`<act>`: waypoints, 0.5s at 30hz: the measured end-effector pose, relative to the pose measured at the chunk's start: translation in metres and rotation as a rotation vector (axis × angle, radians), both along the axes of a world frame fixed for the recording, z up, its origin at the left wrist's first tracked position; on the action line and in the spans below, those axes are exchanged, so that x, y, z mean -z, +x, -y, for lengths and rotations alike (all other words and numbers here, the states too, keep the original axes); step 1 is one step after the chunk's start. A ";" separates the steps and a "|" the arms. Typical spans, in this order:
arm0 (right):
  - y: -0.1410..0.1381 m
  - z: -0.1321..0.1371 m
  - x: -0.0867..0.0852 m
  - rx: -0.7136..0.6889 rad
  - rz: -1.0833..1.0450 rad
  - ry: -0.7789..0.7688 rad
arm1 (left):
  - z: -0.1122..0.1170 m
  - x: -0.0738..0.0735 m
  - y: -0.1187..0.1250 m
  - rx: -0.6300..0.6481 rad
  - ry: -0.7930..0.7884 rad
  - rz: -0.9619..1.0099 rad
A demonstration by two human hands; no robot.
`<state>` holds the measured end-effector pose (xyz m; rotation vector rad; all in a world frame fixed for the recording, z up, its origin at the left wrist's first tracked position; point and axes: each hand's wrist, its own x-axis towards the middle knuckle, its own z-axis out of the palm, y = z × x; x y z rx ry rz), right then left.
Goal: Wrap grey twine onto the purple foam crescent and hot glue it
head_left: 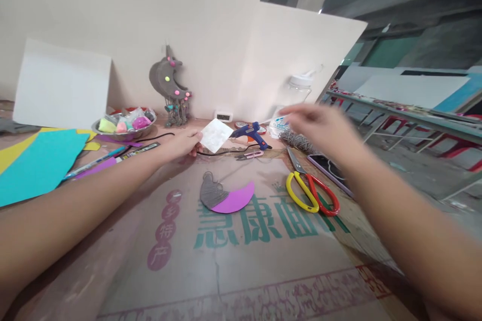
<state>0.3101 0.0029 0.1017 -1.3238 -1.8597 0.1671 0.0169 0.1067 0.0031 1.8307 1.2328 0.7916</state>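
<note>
One white square (216,136), left corner between closed left fingers (194,136); right fingers (295,110) blurred, grip unclear

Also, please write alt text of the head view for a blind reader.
A person's left hand holds a white square sheet beside a blue glue gun, while the blurred right hand hovers before a clear bottle. In front lies a purple crescent partly wrapped in gray yarn, left of red-and-yellow-handled scissors.

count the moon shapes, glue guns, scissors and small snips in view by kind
moon shapes: 2 (flat moon on the table, decorated moon by the wall)
glue gun: 1
scissors: 1
small snips: 1
total: 5
</note>
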 end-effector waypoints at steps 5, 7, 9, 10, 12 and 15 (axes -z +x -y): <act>-0.064 -0.053 0.069 -0.217 0.445 -0.235 | 0.007 -0.004 0.004 0.028 0.003 0.048; -0.075 -0.070 0.083 -0.238 0.488 -0.239 | 0.007 -0.004 0.004 0.018 0.004 0.048; -0.076 -0.080 0.088 -0.233 0.473 -0.243 | 0.005 -0.002 0.002 0.005 0.008 0.036; -0.075 -0.082 0.088 -0.231 0.456 -0.250 | 0.003 0.000 0.001 0.002 0.011 0.028; -0.071 -0.084 0.087 -0.238 0.413 -0.274 | -0.001 0.004 -0.001 0.001 0.023 0.006; -0.065 -0.083 0.087 -0.251 0.310 -0.325 | -0.005 0.009 -0.002 0.010 0.061 -0.034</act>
